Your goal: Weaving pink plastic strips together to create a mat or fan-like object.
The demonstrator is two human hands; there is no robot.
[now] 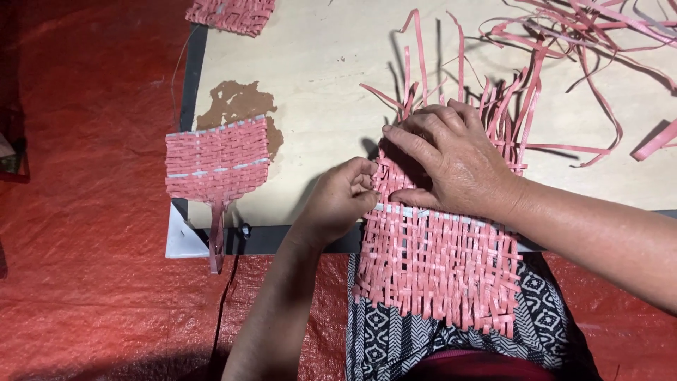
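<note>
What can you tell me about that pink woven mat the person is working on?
The pink woven mat looks plaited from flat, plastic-like strips, with a pale strip crossing it. Its finished part hangs off the board's edge over the person's patterned lap; loose unwoven strips fan out on the board. The right hand presses flat on the weaving edge, and the left hand pinches its side.

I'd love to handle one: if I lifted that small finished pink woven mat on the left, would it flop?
The small mat would probably bend but not collapse: its strips are tightly interlaced. It looks thin, so likely light. The loose tail hanging off the board would likely dangle.
</note>
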